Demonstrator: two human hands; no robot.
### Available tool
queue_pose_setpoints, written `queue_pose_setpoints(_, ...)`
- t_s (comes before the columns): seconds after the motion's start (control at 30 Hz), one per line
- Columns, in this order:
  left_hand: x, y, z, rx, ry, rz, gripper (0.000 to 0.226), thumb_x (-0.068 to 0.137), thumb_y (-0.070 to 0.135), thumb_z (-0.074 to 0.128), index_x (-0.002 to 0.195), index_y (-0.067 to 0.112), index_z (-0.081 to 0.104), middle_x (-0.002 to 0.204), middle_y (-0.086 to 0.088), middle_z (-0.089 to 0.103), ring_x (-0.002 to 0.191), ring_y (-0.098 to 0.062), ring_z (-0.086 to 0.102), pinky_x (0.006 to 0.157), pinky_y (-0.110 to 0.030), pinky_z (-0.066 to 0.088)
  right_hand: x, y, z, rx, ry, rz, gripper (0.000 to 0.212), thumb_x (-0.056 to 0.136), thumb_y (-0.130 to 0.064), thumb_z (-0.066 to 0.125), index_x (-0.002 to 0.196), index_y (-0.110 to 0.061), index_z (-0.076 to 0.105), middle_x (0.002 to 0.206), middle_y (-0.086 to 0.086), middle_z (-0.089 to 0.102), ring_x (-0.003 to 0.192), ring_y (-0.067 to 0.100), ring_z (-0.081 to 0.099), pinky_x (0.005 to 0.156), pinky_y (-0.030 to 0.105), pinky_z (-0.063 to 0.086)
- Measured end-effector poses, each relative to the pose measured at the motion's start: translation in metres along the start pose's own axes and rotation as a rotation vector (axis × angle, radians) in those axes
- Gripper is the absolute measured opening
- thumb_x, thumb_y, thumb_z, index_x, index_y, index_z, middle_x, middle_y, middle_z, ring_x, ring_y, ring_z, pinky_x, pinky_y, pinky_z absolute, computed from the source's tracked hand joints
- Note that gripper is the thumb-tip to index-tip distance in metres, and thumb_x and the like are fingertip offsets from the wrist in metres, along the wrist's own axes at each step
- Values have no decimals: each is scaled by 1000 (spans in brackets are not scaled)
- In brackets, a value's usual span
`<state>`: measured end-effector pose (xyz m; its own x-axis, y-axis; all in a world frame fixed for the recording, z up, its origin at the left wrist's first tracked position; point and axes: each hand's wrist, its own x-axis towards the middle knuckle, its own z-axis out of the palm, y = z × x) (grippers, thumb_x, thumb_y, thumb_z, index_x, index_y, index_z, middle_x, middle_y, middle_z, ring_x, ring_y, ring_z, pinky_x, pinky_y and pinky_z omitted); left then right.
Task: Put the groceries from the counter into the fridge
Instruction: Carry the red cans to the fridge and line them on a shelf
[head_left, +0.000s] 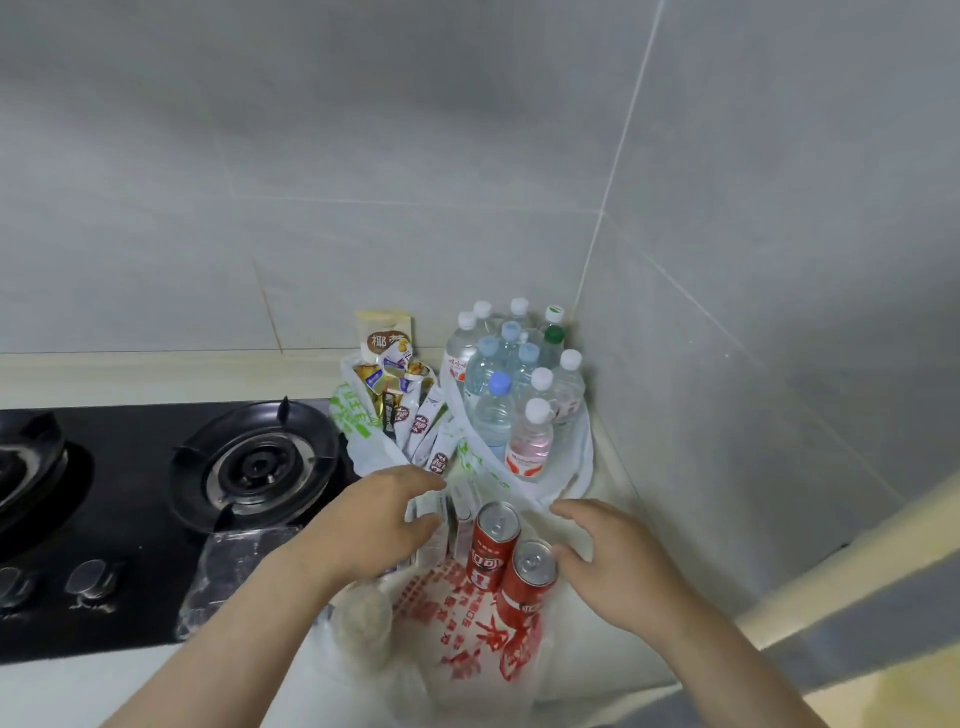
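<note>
Groceries (493, 410) sit bagged, so left grip (384, 519) and right grip (613, 561), both released, flank the cans (493, 545) at 9 and 3 o'clock, probably to scoop them.

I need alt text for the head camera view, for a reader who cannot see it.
A left hand and a right hand reach toward two red cans standing in a printed plastic bag on a kitchen counter. Behind them are a bag of snack packets and water bottles in the tiled corner; a gas hob lies to the left.
</note>
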<state>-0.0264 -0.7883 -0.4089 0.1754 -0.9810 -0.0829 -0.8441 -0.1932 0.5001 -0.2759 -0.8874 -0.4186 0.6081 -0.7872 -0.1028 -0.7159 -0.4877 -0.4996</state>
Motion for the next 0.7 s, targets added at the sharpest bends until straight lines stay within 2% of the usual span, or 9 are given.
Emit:
queue_pose_setpoints(0.17, 25, 8, 27, -6, -65, -20, 51, 93, 32, 62, 142, 21, 49, 146, 4, 49, 129, -11, 48, 97, -11, 30, 15, 17, 12, 23, -48, -5, 53, 92, -34, 58, 144, -29, 47, 145, -16, 48, 134, 4, 43, 106, 16, 31)
queue_pose_setpoints(0.27, 38, 11, 47, -6, -117, -34, 59, 87, 28, 68, 143, 18, 48, 144, 0, 51, 129, -13, 49, 100, -16, 33, 19, 25, 23, 49, -88, -19, 57, 90, -38, 60, 145, -30, 45, 146, -15, 47, 134, 4, 43, 108, 17, 33)
queue_pose_setpoints(0.37, 50, 8, 66, -18, -151, -33, 70, 80, 25, 69, 145, 19, 44, 143, 1, 51, 127, -15, 51, 96, -16, 36, 21, 31, 33, 69, -116, -3, 61, 88, -36, 62, 146, -29, 43, 145, -13, 48, 133, 5, 44, 102, 12, 30)
queue_pose_setpoints(0.43, 58, 7, 75, -31, -162, -17, 68, 78, 21, 70, 142, 18, 46, 139, 1, 54, 124, -18, 53, 93, -17, 37, 21, 32, 40, 88, -121, -1, 63, 87, -34, 64, 146, -27, 42, 144, -12, 49, 132, 6, 44, 99, 9, 28)
queue_pose_setpoints(0.5, 66, 4, 82, -22, -159, 16, 65, 76, 20, 71, 137, 16, 49, 132, 0, 57, 122, -21, 54, 93, -20, 40, 22, 32, 45, 112, -112, -2, 63, 85, -31, 68, 144, -27, 45, 132, -15, 52, 125, 5, 48, 94, 7, 29)
queue_pose_setpoints(0.57, 73, -1, 88, -8, -164, 40, 57, 72, 25, 70, 126, 15, 53, 117, -3, 61, 111, -22, 57, 86, -25, 44, 23, 31, 51, 166, -120, 25, 60, 78, -35, 72, 134, -35, 51, 120, -24, 51, 112, -1, 52, 94, 12, 37)
queue_pose_setpoints(0.63, 77, -6, 94, 20, -188, 58, 58, 67, 35, 66, 119, 14, 56, 109, -4, 62, 104, -22, 57, 87, -30, 46, 24, 33, 59, 182, -137, 55, 49, 68, -43, 75, 113, -40, 56, 110, -21, 61, 101, -3, 58, 89, 22, 48)
queue_pose_setpoints(0.7, 81, -10, 98, 29, -198, 77, 51, 63, 44, 66, 107, 19, 58, 100, -1, 62, 97, -22, 59, 83, -31, 48, 23, 33, 64, 183, -145, 78, 39, 66, -42, 76, 98, -43, 54, 101, -18, 62, 94, -3, 59, 81, 21, 49)
